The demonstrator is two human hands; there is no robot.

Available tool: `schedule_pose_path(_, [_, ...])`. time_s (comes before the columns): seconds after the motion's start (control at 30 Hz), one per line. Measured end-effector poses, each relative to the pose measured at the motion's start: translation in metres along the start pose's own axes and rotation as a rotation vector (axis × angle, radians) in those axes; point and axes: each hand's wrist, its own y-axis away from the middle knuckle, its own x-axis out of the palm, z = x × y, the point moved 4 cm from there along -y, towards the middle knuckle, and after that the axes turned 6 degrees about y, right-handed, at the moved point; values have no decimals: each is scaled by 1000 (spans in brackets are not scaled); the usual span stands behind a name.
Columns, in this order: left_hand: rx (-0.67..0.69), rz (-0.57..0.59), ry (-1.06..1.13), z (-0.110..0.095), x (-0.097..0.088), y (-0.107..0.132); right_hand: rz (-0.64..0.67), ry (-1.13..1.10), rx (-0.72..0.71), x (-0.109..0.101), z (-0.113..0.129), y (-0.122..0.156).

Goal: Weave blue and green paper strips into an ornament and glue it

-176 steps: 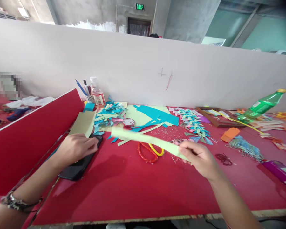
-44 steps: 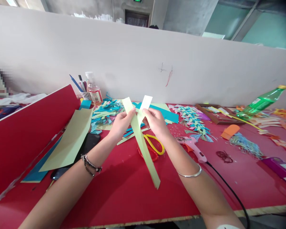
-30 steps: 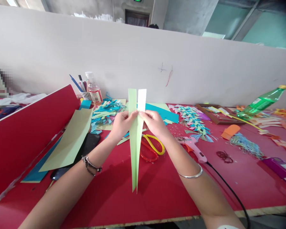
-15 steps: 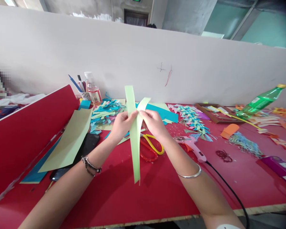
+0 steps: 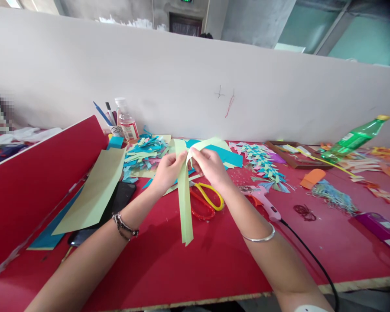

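Note:
Pale green paper strips (image 5: 185, 208) hang between my two hands, their long ends pointing down toward the red table. My left hand (image 5: 169, 171) pinches them between thumb and fingers on one side. On the other side, my right hand (image 5: 211, 165) pinches a strip that bends out over its fingers to the right. The thumbs nearly meet where the strips come together; the fingers behind the paper are partly hidden. Just beyond and below lie scissors (image 5: 216, 207) with one yellow and one red handle.
Cut blue and green paper pieces (image 5: 146, 151) lie behind my left hand. A pink glue gun (image 5: 263, 200) with a black cord rests at right. Further off are a woven paper piece (image 5: 263, 164) and a green bottle (image 5: 355, 138). Paper sheets (image 5: 92, 195) partly cover a phone (image 5: 123, 195).
The upper ends of the strips stood up before; now they have dropped, one bending out to the right over my right hand. The hands have hardly moved.

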Motion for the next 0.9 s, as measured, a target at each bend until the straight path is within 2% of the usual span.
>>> schedule_pose_path(0.1, [27,-15,12,0,-3,-1,55,15,25,3,0,1])
schedule_pose_path(0.23, [3,-67,83,4,-7,-3,37,-29,33,4,-2,0])
schedule_pose_path(0.43, [-56,88,95,4,2,-1,-29,-91,21,-1,-3,-1])
schedule_pose_path(0.67, [-26,24,100,1,-1,0,66,26,-5,3,-3,-1])
schedule_pose_path(0.8, [-39,-46,93,5,-6,-3,11,12,2,2,-5,-1])
schedule_pose_path(0.9, [-42,12,12,6,-4,-3,-41,-49,15,-1,-5,-2])
